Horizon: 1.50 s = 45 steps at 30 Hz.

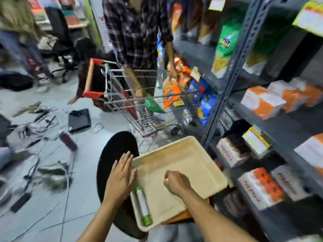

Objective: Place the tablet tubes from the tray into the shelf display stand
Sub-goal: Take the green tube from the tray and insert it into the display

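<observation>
A beige tray [188, 154] rests on a black round stool in front of me. One white tablet tube with green ends [143, 206] lies along the tray's near left wall. My left hand [120, 177] lies flat with fingers apart on the tray's left rim, just above the tube. My right hand [176, 183] hovers over the middle of the tray with fingers loosely curled and nothing visible in it. The dark metal shelf [225, 95] stands to the right, holding orange and white boxes. I cannot make out a display stand.
A person in a checked shirt stands behind a wire shopping cart [139, 105] just beyond the tray, handling snack packets. Cables, a black laptop [79, 120] and a dark bottle [68, 141] litter the floor on the left. The black stool [113, 154] sticks out left of the tray.
</observation>
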{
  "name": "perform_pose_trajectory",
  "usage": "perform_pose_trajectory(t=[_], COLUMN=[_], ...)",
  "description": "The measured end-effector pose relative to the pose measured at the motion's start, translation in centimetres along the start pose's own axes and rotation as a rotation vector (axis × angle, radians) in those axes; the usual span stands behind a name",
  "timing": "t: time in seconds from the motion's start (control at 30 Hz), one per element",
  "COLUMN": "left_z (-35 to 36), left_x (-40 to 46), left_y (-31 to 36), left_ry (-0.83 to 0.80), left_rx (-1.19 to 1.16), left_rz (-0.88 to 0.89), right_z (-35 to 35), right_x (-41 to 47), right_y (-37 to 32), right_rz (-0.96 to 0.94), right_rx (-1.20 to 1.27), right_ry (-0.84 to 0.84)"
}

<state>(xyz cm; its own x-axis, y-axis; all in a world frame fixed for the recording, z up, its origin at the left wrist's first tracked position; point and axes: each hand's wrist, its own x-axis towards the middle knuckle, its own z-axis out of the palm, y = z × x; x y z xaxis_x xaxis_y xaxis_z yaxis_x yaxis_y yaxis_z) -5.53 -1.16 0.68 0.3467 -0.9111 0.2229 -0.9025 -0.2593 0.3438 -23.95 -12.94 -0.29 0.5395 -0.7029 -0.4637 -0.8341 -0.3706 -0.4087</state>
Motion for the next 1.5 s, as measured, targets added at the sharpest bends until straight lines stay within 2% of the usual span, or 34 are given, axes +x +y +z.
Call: perform_pose_trajectory(t=[0.2,0.37,0.5,0.73,0.9,1.03,1.2,1.33,1.43,1.5], left_z=[1.1,1.2,1.3,1.3,1.4,1.3,1.0,0.6,0.5,0.4], left_x=[-3.8,-4.2,-4.2,-4.1,-3.9,-3.8,-3.5,-3.5,-3.0,-2.0], left_y=[-3.0,-3.1,-3.1,-2.6,-2.5,-2.3,-2.0,-1.6,-1.6,-1.1], left_ry=[-0.016,0.026,0.003,-0.008,-0.03,-0.05,-0.069,-0.072,-0.143,-0.133], left_rx=[0.033,0.009,0.011,0.02,0.036,0.042,0.053,0.048,0.069,0.081], left_rz=[-0.093,-0.154,-0.14,-0.152,-0.153,-0.148,-0.158,-0.173,-0.144,-0.139], right_z=[6.5,8.5,9.7,9.7,8.4,5.8,0.3,-5.0,-11.3,-16.6], right_x=[2.2,3.8,5.2,6.5,6.7,6.3,3.5,1.0,-1.4,-3.5], right_y=[-2.2,-4.0,-5.9,-7.7,-8.8,-9.4,-10.0,-9.6,-9.7,-9.6], right_rz=[-0.03,-0.085,-0.12,-0.129,-0.083,-0.084,-0.159,-0.211,-0.268,-0.312], right_rx=[-0.08,-0.104,-0.147,-0.292,-0.248,-0.198,-0.272,-0.242,-0.243,-0.255], right_ry=[-0.196,-0.237,-0.282,-0.221,-0.133,-0.174,-0.255,-0.073,0.091,0.196])
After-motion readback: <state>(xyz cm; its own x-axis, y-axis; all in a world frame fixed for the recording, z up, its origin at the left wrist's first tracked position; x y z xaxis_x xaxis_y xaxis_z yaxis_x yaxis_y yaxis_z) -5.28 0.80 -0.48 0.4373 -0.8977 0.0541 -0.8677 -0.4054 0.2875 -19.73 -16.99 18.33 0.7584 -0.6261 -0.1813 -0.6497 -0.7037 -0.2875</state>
